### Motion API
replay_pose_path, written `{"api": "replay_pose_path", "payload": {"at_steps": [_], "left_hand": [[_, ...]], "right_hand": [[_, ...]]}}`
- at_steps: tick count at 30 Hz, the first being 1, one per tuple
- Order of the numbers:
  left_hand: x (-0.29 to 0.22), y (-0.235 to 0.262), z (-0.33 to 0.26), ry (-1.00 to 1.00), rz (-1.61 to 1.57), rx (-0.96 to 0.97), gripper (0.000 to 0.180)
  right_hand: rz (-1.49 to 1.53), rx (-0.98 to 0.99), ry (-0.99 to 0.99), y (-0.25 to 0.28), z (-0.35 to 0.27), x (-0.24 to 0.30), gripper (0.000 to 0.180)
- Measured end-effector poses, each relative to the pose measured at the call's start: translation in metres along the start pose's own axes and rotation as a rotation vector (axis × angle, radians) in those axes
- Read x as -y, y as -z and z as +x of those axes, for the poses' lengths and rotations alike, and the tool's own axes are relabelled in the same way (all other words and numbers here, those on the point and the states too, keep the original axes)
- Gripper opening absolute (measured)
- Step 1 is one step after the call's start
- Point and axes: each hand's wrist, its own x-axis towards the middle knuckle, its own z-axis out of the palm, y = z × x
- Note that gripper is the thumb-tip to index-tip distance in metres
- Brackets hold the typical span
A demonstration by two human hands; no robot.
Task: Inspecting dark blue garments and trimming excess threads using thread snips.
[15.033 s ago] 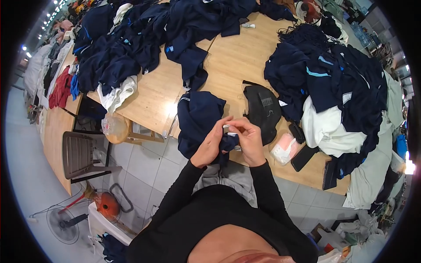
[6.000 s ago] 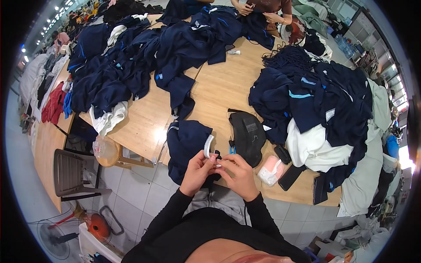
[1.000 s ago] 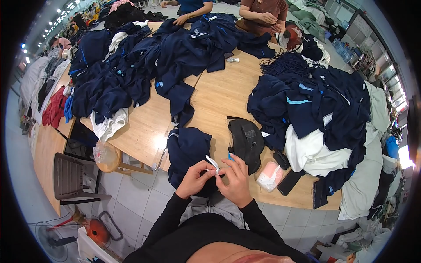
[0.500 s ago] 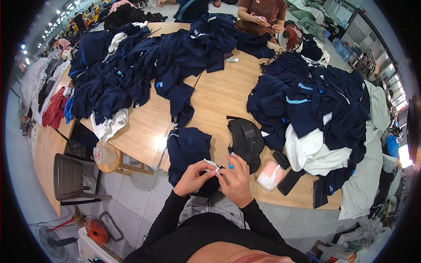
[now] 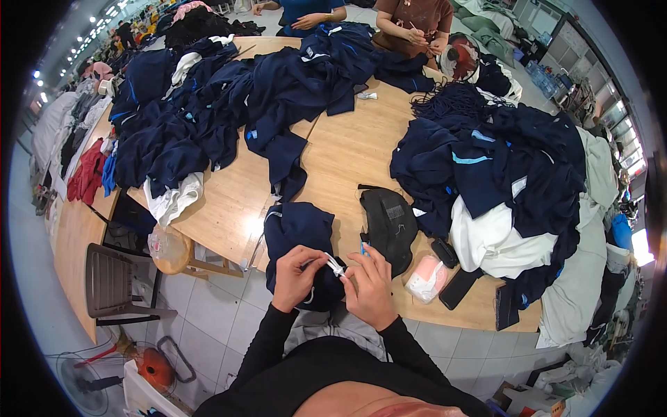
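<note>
Both hands meet over a dark navy garment that lies at the table's near edge and hangs toward my lap. My left hand pinches one end of a thin white cord, which looks doubled. The other end sits between the thumb and finger of my right hand. A slim blue item shows by the right hand's index finger and seems tucked in that hand; its kind is mostly hidden. Just beyond the right hand a black bag rests on the table.
Large heaps of navy garments lie at far left and right. A pink-and-white packet, a black phone and a white cloth are to the right. Two people stand across the wooden table. A chair is at left.
The white cord now shows longer between my fingers, and my left hand has shifted slightly left. Across the table, a person in blue has come further into view.
</note>
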Motion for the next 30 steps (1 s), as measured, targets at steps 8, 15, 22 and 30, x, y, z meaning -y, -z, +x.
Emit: {"api": "replay_pose_path", "payload": {"at_steps": [8,15,22,30], "left_hand": [[-0.009,0.012,0.009,-0.173,0.114,0.052,0.010],[-0.010,0.003,0.005,-0.093,0.190,0.135,0.009],[-0.002,-0.002,0.002,-0.149,0.205,0.008,0.009],[-0.002,-0.007,-0.002,-0.033,0.198,-0.186,0.009]], "right_hand": [[0.100,0.002,-0.069,-0.005,0.000,-0.010,0.013],[0.114,0.014,-0.047,0.000,0.005,-0.007,0.014],[0.108,0.038,-0.054,-0.005,0.002,-0.005,0.015],[0.056,0.067,-0.037,-0.010,0.004,0.000,0.014]]}}
